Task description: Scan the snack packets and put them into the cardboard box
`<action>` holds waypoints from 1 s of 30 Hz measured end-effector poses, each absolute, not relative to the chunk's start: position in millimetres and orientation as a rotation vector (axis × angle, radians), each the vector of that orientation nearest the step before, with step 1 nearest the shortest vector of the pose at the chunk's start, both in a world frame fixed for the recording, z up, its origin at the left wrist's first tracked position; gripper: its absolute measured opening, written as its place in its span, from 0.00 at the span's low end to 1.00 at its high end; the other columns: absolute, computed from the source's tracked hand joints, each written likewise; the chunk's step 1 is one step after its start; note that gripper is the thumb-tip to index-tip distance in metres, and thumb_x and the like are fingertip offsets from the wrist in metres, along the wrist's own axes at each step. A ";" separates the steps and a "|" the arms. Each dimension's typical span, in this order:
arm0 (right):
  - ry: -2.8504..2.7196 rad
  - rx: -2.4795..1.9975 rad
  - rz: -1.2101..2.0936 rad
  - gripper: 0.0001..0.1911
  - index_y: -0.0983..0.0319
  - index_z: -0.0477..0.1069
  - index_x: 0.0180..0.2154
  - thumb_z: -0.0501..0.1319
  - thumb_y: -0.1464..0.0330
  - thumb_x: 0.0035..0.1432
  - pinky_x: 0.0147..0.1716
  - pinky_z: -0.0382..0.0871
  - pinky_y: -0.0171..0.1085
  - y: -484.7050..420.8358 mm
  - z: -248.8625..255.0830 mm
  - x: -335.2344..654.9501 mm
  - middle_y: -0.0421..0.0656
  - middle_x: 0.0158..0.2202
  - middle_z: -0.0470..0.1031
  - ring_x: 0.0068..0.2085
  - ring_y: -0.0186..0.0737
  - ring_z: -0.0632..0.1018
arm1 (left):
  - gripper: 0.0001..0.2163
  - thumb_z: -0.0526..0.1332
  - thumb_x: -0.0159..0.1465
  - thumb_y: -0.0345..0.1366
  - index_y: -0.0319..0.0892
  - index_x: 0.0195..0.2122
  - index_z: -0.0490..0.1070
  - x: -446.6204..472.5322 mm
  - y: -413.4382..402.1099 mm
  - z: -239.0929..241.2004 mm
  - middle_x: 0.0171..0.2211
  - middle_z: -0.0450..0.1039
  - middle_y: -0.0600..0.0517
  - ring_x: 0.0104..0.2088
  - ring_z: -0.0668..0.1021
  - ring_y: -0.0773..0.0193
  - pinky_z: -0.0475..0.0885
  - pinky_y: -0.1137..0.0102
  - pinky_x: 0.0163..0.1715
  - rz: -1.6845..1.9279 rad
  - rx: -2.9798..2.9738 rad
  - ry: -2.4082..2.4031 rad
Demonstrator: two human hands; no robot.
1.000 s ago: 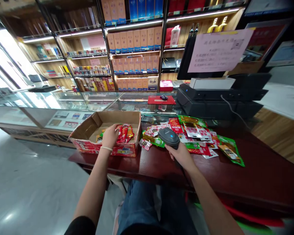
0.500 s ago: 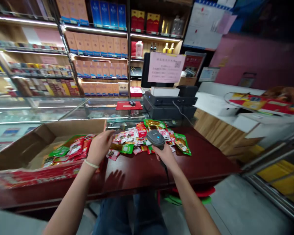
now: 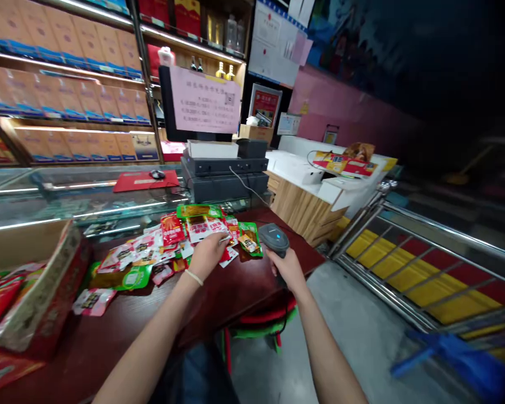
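In my right hand [image 3: 292,270] is a dark grey handheld barcode scanner [image 3: 274,239], its head raised over the right end of the table and its cable hanging below. My left hand [image 3: 208,258], with a pale band at the wrist, is at the right part of a heap of snack packets [image 3: 143,249]. Its fingers are drawn together on the edge of a white and red snack packet [image 3: 228,256]; the fingertips are partly hidden. A green-edged packet [image 3: 249,240] lies between the hand and the scanner.
An open cardboard box [image 3: 63,280] with red packets stands at the left on the dark red table [image 3: 219,294]. Behind are a glass counter, a red mat [image 3: 145,180] with a mouse, and a monitor [image 3: 166,106]. Stools [image 3: 256,325] sit below; a metal railing [image 3: 404,269] is at right.
My view has turned right. My left hand has moved from beside the box to the right part of the packet heap. The scanner has moved right, off the heap, still in my right hand.
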State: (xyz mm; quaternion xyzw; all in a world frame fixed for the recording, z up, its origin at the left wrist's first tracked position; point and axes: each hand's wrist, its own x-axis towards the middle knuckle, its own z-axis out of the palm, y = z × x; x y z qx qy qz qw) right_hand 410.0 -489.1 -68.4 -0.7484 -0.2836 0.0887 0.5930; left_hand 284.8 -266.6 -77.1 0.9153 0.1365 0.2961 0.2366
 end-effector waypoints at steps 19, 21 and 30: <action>-0.556 -1.765 0.273 0.19 0.58 0.62 0.19 0.63 0.55 0.53 0.16 0.61 0.33 -519.0 -93.2 431.7 0.37 0.10 0.64 0.12 0.34 0.66 | 0.16 0.53 0.69 0.29 0.42 0.56 0.69 375.6 -326.0 -156.0 0.51 0.78 0.43 0.49 0.80 0.56 0.73 0.64 0.49 0.647 2.484 0.407; -0.563 -1.761 0.267 0.20 0.58 0.63 0.19 0.63 0.54 0.53 0.16 0.61 0.33 -519.0 -92.1 428.6 0.37 0.10 0.64 0.12 0.34 0.67 | 0.12 0.54 0.70 0.34 0.44 0.53 0.71 365.8 -326.6 -152.8 0.45 0.80 0.46 0.43 0.82 0.57 0.75 0.66 0.44 0.775 2.300 0.457; -0.680 -1.800 0.271 0.22 0.57 0.62 0.16 0.64 0.55 0.55 0.20 0.64 0.35 -501.8 -82.2 389.6 0.39 0.11 0.65 0.14 0.36 0.68 | 0.12 0.63 0.63 0.46 0.43 0.39 0.79 290.8 -302.7 -131.6 0.32 0.81 0.51 0.34 0.80 0.59 0.75 0.67 0.40 1.160 1.639 0.605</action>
